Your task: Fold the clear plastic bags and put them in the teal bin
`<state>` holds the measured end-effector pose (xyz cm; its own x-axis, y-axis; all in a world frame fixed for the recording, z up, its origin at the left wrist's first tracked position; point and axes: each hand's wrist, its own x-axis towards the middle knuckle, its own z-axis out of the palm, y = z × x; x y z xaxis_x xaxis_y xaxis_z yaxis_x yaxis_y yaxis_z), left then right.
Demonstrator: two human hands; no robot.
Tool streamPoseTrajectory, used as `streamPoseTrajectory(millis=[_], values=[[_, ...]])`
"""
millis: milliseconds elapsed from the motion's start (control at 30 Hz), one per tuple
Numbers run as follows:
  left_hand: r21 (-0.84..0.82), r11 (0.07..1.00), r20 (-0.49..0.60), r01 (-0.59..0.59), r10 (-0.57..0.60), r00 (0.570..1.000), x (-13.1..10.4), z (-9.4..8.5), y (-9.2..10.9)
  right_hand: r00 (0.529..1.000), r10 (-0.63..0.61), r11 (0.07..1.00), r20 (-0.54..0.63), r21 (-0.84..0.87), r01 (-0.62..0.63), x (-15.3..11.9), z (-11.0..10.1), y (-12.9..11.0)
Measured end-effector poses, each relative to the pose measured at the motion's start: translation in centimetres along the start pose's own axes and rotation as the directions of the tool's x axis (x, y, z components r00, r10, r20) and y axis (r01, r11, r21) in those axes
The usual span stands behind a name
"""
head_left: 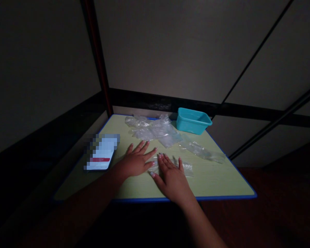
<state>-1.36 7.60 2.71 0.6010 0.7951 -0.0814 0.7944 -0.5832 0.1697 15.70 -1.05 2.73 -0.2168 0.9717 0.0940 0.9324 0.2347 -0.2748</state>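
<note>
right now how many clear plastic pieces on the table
At least 3: flat piece under the right hand, long strip near the turquoise tub, rear crumpled heap, possibly hiding more.

Blue-edged table [214, 182], pale green top. On it: phone [102, 153] at left, crumpled clear plastic [167, 132], likely several pieces; turquoise bin [192, 121] at far right corner.

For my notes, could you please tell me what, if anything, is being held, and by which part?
Nothing is gripped: the right hand lies over the middle of a clear plastic piece; the left hand is open at its left end.
</note>
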Motion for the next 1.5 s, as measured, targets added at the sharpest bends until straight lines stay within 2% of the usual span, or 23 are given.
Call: streamPoseTrajectory(millis=[333, 867, 1500], values=[[-0.016, 1.000, 0.010, 0.011, -0.011, 1.000, 0.0, -0.2, 0.0, 0.998, 0.057, 0.998, 0.033, -0.008, -0.057, -0.5, -0.7, 0.7], [-0.035, 0.999, 0.014, 0.019, -0.019, 1.000, 0.0, -0.3, -0.1, 0.985, 0.161, 0.980, 0.056, -0.127, -0.153, -1.3, -1.5, 3.7], [-0.039, 0.999, 0.016, 0.005, -0.004, 1.000, 0.0, 0.1, -0.7, 0.940, 0.342, 0.910, 0.007, -0.254, -0.329, -2.5, -1.9, 7.5]])
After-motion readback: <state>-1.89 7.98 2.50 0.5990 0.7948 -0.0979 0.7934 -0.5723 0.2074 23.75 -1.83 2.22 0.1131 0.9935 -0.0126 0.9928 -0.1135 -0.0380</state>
